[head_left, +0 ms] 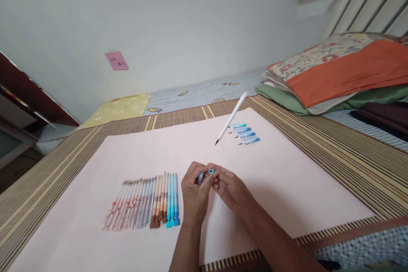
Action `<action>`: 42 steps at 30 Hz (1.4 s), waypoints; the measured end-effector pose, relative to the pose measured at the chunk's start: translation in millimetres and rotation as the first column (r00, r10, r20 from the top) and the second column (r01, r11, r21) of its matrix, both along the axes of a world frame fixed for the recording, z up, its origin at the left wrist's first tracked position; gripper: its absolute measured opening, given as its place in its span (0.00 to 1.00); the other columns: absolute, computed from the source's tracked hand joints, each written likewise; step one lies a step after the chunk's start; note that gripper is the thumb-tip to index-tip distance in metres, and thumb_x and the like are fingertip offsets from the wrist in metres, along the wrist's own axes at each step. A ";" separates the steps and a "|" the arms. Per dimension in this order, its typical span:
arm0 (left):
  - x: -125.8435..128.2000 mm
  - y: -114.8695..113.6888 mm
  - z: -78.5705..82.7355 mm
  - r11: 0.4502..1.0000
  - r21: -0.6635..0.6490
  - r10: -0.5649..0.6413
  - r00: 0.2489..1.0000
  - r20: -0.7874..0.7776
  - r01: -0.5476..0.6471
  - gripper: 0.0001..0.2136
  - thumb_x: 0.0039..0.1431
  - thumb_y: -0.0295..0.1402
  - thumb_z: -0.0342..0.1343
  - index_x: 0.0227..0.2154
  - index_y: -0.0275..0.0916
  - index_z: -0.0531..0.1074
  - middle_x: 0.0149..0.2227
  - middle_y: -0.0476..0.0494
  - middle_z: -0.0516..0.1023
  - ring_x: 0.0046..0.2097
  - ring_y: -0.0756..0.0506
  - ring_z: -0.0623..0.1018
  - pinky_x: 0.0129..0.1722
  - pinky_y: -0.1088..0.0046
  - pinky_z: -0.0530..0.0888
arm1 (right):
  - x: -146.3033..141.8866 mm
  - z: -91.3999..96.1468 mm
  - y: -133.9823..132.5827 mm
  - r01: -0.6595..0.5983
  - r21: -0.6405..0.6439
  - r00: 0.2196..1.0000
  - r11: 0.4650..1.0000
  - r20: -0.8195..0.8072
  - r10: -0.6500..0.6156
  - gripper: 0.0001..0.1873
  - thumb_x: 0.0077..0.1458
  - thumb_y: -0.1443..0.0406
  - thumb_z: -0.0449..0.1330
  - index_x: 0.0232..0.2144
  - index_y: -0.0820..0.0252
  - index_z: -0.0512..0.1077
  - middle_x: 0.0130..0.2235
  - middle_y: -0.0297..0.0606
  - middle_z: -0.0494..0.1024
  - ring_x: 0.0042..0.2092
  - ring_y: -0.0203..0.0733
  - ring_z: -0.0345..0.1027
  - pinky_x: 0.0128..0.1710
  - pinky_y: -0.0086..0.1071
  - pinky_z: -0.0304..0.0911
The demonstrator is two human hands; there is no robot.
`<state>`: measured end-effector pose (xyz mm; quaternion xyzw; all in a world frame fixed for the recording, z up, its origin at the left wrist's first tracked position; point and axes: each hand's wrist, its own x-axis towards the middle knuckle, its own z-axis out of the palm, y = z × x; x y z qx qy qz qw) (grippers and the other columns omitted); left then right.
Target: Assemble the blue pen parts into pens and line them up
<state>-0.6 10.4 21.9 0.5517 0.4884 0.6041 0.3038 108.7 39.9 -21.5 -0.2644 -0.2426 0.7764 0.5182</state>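
My left hand (195, 193) and my right hand (230, 187) meet over the pink sheet (270, 187), both closed. Between their fingertips is a small blue pen part (205, 174): the left fingers hold a pale blue barrel end, the right fingers pinch a teal-ringed piece. A white pen refill (231, 118) with a dark tip is caught mid-air above the sheet, slanting down to the left. To the left of my hands lies a neat row of pens (145, 202), pink, grey, brown and blue. Beyond my hands lie several short blue pen pieces (245, 133).
The pink sheet lies on a striped woven mat (347, 153) on a bed. Folded quilts and an orange pillow (344, 72) are stacked at the right. A white wall with a pink note (116, 60) is behind. A dark wooden furniture edge (28, 93) is at the left.
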 end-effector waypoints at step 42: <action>-8.3 13.4 -24.5 0.986 -0.165 0.056 0.991 0.120 -0.036 0.06 0.53 0.35 0.64 0.31 0.40 0.77 0.30 0.49 0.76 0.32 0.49 0.70 0.33 0.75 0.67 | 135.2 38.0 -17.5 -0.115 0.495 0.306 0.861 0.842 -0.444 0.11 0.57 0.57 0.58 0.36 0.55 0.77 0.26 0.35 0.75 0.29 0.43 0.69 0.28 0.32 0.62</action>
